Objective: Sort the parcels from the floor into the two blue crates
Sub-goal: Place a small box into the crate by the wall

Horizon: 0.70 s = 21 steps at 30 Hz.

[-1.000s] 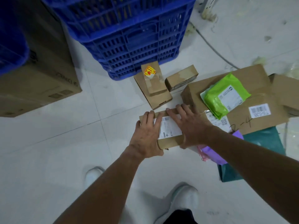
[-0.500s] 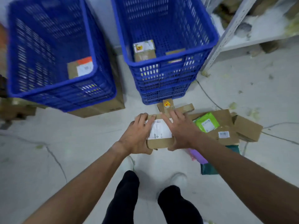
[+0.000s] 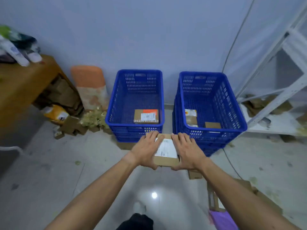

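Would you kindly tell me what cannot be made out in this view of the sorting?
Head view only:
- Label on the box: print too small and blurred.
- Box's sides: covered by the left hand and right hand.
- Purple bag: cut by the bottom edge, partly behind the right arm.
- Parcels in the right crate: partly behind its front wall.

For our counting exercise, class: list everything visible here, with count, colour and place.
left crate: one, blue, against wall
right crate: one, blue, beside it
boxed parcel: one, brown and orange, in left crate
small parcels: at least two, brown, in right crate
held parcel: one, brown, white label, before crates
table: one, wooden, far left
shelf rack: one, white, far right
bag: one, purple, bottom right
left hand: one, gripping held parcel
right hand: one, likewise
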Motion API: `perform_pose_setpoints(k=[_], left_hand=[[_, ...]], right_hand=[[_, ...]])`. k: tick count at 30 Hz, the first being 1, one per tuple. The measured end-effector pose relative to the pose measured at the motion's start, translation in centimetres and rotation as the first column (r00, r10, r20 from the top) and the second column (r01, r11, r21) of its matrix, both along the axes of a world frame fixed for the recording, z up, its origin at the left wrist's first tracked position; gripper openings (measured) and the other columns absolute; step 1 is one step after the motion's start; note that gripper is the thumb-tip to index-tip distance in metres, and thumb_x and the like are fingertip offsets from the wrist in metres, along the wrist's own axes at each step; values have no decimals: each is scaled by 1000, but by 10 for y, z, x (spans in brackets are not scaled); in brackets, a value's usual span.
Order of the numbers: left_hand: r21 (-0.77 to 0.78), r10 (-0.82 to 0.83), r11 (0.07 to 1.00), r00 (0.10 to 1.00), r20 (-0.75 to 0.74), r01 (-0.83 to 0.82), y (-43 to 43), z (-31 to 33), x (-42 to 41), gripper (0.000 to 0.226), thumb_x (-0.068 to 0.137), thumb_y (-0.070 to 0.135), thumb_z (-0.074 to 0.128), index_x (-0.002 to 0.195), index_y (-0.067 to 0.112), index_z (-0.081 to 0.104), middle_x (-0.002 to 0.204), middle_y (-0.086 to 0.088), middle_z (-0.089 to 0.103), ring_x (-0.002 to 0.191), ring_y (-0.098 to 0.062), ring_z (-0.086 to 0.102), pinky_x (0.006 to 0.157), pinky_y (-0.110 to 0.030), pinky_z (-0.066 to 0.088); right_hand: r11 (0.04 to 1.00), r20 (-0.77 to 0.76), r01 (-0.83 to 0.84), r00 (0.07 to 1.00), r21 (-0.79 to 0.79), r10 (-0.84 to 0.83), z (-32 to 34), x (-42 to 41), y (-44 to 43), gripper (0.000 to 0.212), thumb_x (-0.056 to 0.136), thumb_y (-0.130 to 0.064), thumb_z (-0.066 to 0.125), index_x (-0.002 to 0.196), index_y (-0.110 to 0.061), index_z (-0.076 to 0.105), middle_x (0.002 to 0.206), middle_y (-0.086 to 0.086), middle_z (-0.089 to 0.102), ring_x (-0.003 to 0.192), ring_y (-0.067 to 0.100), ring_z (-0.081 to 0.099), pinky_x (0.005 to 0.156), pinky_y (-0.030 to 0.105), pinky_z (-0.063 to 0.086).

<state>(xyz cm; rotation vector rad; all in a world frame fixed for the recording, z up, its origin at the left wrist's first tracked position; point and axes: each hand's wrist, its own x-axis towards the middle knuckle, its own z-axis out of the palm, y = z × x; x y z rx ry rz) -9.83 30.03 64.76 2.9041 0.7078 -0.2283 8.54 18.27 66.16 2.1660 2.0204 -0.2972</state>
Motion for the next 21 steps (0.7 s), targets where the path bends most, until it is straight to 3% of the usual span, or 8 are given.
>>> perform_pose_setpoints(k=[9,13,21], left_hand=[[66,116,990,987,112,-124,96,43,-76,131,42,76,69,147,14,22,138,-8,35,126,-28,38,95,-46,49],[75,143,985,979,142,-155,126,50,-86,132,46,76,71,149,12,22,144,-9,31,134,-29,34,99,-47,47],[97,173,978,977,124,-186,192,57,-73,133,42,71,75,149,13,22,140,-5,34,130,-25,36,100,-42,46]], right_hand=[[983,94,-149,986,105,139,62,-67,115,131,47,-91,45,148,-12,20,135,8,35,125,30,37,100,47,41],[976,115,-185,978,118,172,72,-73,150,126,50,-89,55,146,-13,23,132,8,36,122,30,38,100,46,41],[965,122,-233,968,123,218,73,-54,224,130,51,-88,58,148,-12,16,133,9,35,122,28,37,102,46,41]])
